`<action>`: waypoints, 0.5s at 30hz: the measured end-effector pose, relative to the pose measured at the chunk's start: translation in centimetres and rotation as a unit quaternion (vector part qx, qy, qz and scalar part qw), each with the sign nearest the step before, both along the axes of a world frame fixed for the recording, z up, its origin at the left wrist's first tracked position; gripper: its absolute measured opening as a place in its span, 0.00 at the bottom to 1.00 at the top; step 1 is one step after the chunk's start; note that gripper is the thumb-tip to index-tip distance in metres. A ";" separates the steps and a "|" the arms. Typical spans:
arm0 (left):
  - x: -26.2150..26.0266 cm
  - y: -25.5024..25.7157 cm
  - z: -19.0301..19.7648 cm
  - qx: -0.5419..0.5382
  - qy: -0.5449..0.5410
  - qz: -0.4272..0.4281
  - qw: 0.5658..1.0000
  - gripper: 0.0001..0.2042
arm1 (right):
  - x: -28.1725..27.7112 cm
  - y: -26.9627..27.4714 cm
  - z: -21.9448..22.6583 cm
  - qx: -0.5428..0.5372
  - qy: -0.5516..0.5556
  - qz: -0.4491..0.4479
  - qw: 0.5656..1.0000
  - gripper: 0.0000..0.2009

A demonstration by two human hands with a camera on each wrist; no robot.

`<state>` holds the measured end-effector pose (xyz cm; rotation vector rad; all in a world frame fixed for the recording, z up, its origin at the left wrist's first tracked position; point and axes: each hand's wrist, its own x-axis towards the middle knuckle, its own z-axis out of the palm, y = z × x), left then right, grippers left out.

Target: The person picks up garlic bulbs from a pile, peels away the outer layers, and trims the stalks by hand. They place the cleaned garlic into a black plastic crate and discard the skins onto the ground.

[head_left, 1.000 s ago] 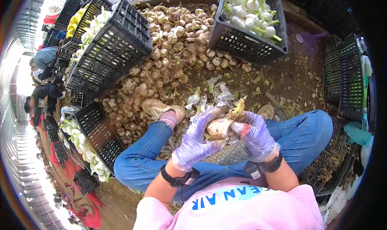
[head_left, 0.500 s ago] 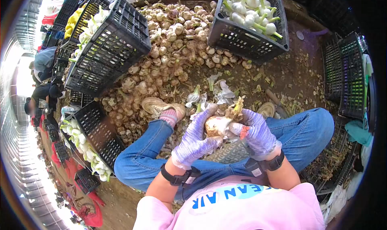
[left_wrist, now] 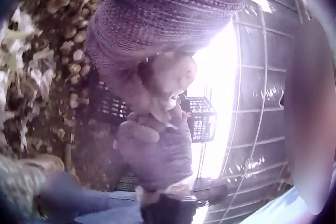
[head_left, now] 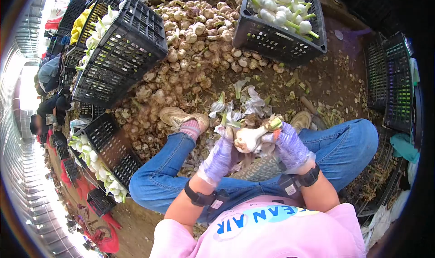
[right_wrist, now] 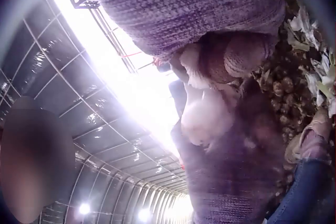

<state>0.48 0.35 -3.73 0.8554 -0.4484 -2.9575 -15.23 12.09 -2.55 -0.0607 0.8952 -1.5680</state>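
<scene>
A garlic bulb (head_left: 246, 140) with a short stem lies between the two gloved hands, above the person's lap. The right hand (head_left: 292, 147) pinches its stem; in the right wrist view that hand (right_wrist: 194, 19) has curled fingers, with the pale bulb (right_wrist: 207, 116) just below. At the bulb's root side is the left hand (head_left: 219, 157), its fingertips by the bulb. In the left wrist view the left hand (left_wrist: 157, 22) curls beside the bulb (left_wrist: 170, 71). Loose peeled skins (head_left: 253, 102) lie on the ground beyond the hands.
Black crates of white garlic stand at the left (head_left: 120, 50), lower left (head_left: 111, 149) and top right (head_left: 281, 40). A heap of unpeeled garlic (head_left: 195, 36) spreads between them. Stacked crates (head_left: 389, 81) are at the right; other people (head_left: 50, 108) sit far left.
The bulb now shows more white surface and its stem points up and right. The left hand has turned from around the bulb to its lower left side.
</scene>
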 end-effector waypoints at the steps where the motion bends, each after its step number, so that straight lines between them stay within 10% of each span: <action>1: -1.0 0.2 1.8 -0.182 -0.055 -0.008 0.982 0.37 | 0.1 -0.1 -0.4 0.000 0.000 -0.001 1.000 0.15; 2: -1.6 0.5 2.7 -0.357 -0.108 -0.016 0.928 0.37 | 0.1 -0.3 -0.8 0.033 0.050 0.017 0.998 0.15; 3: -1.6 1.0 2.4 -0.642 -0.117 -0.002 0.757 0.36 | 0.2 -0.4 -1.0 0.066 0.099 0.036 0.992 0.15; 6: -1.9 1.7 3.4 -0.549 -0.183 0.005 0.816 0.37 | 0.6 -0.3 0.3 -0.010 0.300 0.052 0.952 0.13; 7: -1.0 0.7 2.4 -0.320 -0.116 0.010 0.940 0.35 | 0.8 -0.2 2.1 0.023 0.243 0.060 0.968 0.13; 8: -0.6 0.0 2.1 -0.212 -0.113 -0.018 0.971 0.32 | 0.7 -0.2 1.7 0.022 0.243 0.060 0.968 0.13; 11: -0.5 -1.7 2.6 -0.127 -0.143 -0.105 0.976 0.30 | -0.5 -0.3 1.2 -0.010 0.006 0.143 0.990 0.13; 13: -1.7 -1.0 3.6 -0.454 -0.207 -0.096 0.861 0.28 | -0.3 0.0 -0.5 -0.020 0.050 0.109 0.993 0.14; 15: -2.3 0.0 2.4 -0.547 -0.167 -0.044 0.819 0.25 | -0.3 -0.1 0.0 0.004 0.115 0.115 0.987 0.19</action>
